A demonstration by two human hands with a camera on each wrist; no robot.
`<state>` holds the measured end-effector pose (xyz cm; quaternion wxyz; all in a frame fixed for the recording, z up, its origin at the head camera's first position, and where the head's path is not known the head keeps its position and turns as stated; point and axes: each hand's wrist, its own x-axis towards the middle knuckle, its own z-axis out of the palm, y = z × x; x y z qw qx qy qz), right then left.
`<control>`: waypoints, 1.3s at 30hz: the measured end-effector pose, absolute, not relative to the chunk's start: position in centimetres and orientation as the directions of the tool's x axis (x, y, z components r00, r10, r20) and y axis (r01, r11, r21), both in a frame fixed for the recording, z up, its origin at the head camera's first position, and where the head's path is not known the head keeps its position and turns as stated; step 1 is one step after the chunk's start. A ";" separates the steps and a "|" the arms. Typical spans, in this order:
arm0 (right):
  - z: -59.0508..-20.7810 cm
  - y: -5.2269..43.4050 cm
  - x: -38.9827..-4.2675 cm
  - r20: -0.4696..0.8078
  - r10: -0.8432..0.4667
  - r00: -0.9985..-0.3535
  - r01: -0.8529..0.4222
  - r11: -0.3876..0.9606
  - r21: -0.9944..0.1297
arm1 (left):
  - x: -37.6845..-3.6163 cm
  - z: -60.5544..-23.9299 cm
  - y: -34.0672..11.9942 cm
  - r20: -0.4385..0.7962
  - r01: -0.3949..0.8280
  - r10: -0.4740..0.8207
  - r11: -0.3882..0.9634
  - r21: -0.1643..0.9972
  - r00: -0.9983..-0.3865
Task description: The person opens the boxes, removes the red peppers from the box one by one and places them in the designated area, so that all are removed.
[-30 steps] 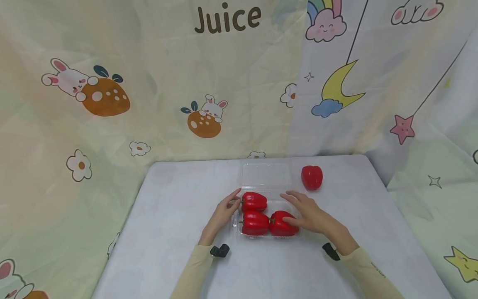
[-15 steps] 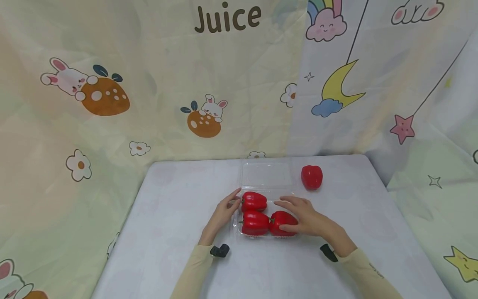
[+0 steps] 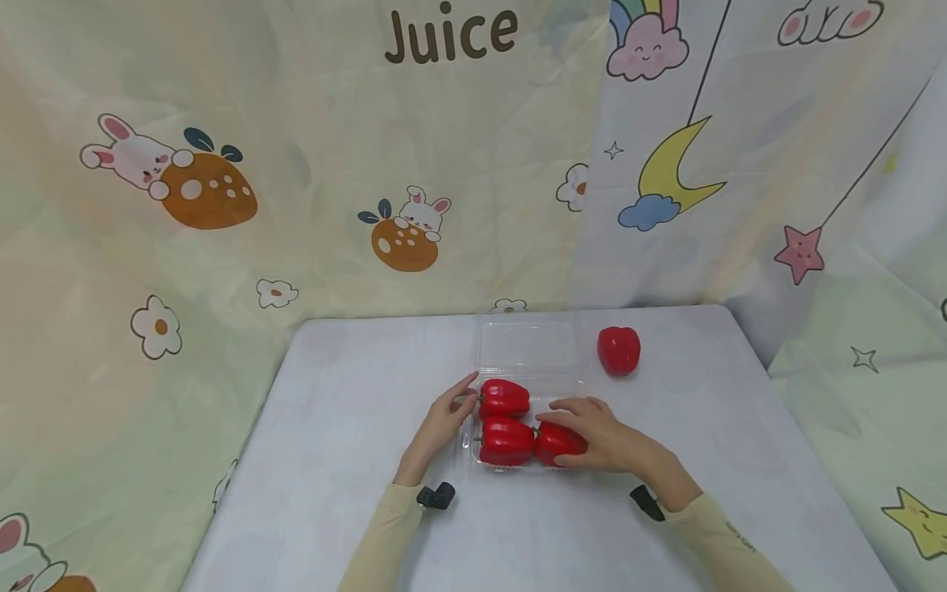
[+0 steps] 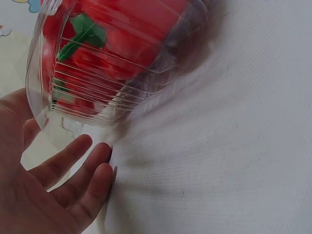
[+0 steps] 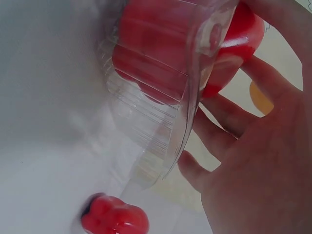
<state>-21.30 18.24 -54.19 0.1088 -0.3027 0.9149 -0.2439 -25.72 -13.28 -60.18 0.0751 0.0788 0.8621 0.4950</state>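
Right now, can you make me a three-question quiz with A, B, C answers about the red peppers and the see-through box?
1. Where is the lone pepper?
A. in the box
B. on the table, beyond the right hand
C. in the left hand

2. How many red peppers are there in all?
A. two
B. three
C. four

3. What state is the box lid in?
A. open, lying back
B. shut
C. missing

Answers:
1 B: it stands outside the clear box, past the right hand.
2 C: three sit in the box and one outside.
3 A: the lid lies flat behind the peppers; the left hand rests at the box's side.
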 end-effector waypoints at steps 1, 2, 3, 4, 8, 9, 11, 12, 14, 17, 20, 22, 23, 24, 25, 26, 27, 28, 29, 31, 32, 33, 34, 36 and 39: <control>-54.2 18.2 -21.3 -0.052 -0.612 -0.789 -0.504 0.693 -0.515 | -25.7 -60.2 -13.3 -0.052 0.061 0.210 0.499 0.865 -0.976; -54.2 18.3 -21.3 -0.051 -0.617 -0.786 -0.508 0.690 -0.517 | -25.7 -60.2 -13.3 -0.055 0.058 0.209 0.498 0.865 -0.976; -54.3 18.3 -21.3 -0.056 -0.619 -0.784 -0.508 0.690 -0.515 | -25.7 -60.1 -13.3 -0.054 0.059 0.211 0.496 0.866 -0.976; -54.3 18.3 -21.3 -0.059 -0.621 -0.781 -0.510 0.690 -0.514 | -25.7 -60.1 -13.3 -0.054 0.059 0.211 0.495 0.867 -0.976; -54.4 18.4 -21.4 -0.069 -0.627 -0.776 -0.515 0.692 -0.506 | -25.7 -60.1 -13.3 -0.050 0.063 0.217 0.487 0.871 -0.975; -54.4 18.4 -21.4 -0.071 -0.629 -0.775 -0.515 0.692 -0.506 | -25.7 -60.1 -13.3 -0.048 0.065 0.216 0.486 0.872 -0.975; -54.3 18.4 -21.4 -0.066 -0.635 -0.769 -0.522 0.686 -0.507 | -25.6 -60.1 -13.3 -0.049 0.064 0.216 0.484 0.873 -0.975; -54.3 18.4 -21.4 -0.064 -0.639 -0.766 -0.526 0.682 -0.508 | -25.7 -60.1 -13.3 -0.049 0.063 0.216 0.484 0.873 -0.975; -54.2 18.4 -21.3 -0.059 -0.645 -0.762 -0.532 0.674 -0.512 | -25.7 -60.1 -13.3 -0.048 0.064 0.215 0.485 0.872 -0.975; -54.2 18.3 -21.4 -0.059 -0.648 -0.759 -0.532 0.670 -0.518 | -25.7 -60.1 -13.4 -0.047 0.067 0.219 0.486 0.871 -0.975; -54.1 18.3 -21.4 -0.074 -0.640 -0.764 -0.511 0.672 -0.537 | -25.7 -60.2 -13.4 -0.052 0.063 0.219 0.488 0.871 -0.974; -54.1 18.3 -21.5 -0.084 -0.634 -0.769 -0.495 0.674 -0.548 | -25.8 -60.2 -13.4 -0.055 0.062 0.220 0.490 0.870 -0.974; -54.1 18.3 -21.5 -0.090 -0.631 -0.771 -0.489 0.676 -0.551 | -25.8 -60.3 -13.4 -0.059 0.057 0.218 0.489 0.870 -0.974; -54.1 18.3 -21.5 -0.095 -0.628 -0.773 -0.481 0.677 -0.557 | -25.8 -60.3 -13.4 -0.064 0.051 0.215 0.489 0.871 -0.975; -54.2 18.3 -21.5 -0.100 -0.626 -0.774 -0.476 0.678 -0.560 | -25.8 -60.3 -13.4 -0.065 0.050 0.215 0.489 0.871 -0.974; -54.2 18.3 -21.5 -0.103 -0.624 -0.775 -0.471 0.678 -0.565 | -25.8 -60.3 -13.4 -0.066 0.050 0.216 0.490 0.870 -0.974; -54.2 18.3 -21.5 -0.106 -0.621 -0.777 -0.465 0.679 -0.569 | -25.8 -60.3 -13.5 -0.062 0.054 0.219 0.489 0.870 -0.974; -54.2 18.3 -21.5 -0.110 -0.619 -0.778 -0.459 0.679 -0.573 | -25.8 -60.2 -13.5 -0.061 0.055 0.219 0.489 0.871 -0.974; -54.1 18.4 -21.5 -0.112 -0.618 -0.778 -0.455 0.678 -0.578 | -25.8 -60.2 -13.5 -0.061 0.056 0.220 0.487 0.872 -0.974; -54.1 18.4 -21.5 -0.116 -0.617 -0.778 -0.446 0.673 -0.590 | -25.8 -60.2 -13.5 -0.056 0.061 0.223 0.486 0.872 -0.973; -54.1 18.4 -21.5 -0.118 -0.617 -0.778 -0.441 0.670 -0.597 | -25.8 -60.2 -13.5 -0.055 0.062 0.222 0.487 0.871 -0.974; -54.1 18.4 -21.5 -0.118 -0.618 -0.777 -0.440 0.668 -0.600 | -25.8 -60.3 -13.5 -0.052 0.064 0.221 0.487 0.871 -0.974; -54.1 18.4 -21.5 -0.118 -0.619 -0.777 -0.438 0.665 -0.604 | -25.8 -60.3 -13.4 -0.055 0.059 0.217 0.488 0.871 -0.975; -54.1 18.4 -21.6 -0.117 -0.620 -0.776 -0.435 0.661 -0.611 | -25.8 -60.4 -13.4 -0.056 0.057 0.214 0.491 0.869 -0.975; -54.1 18.5 -21.6 -0.116 -0.619 -0.777 -0.431 0.657 -0.618 | -25.8 -60.3 -13.4 -0.056 0.056 0.212 0.489 0.870 -0.976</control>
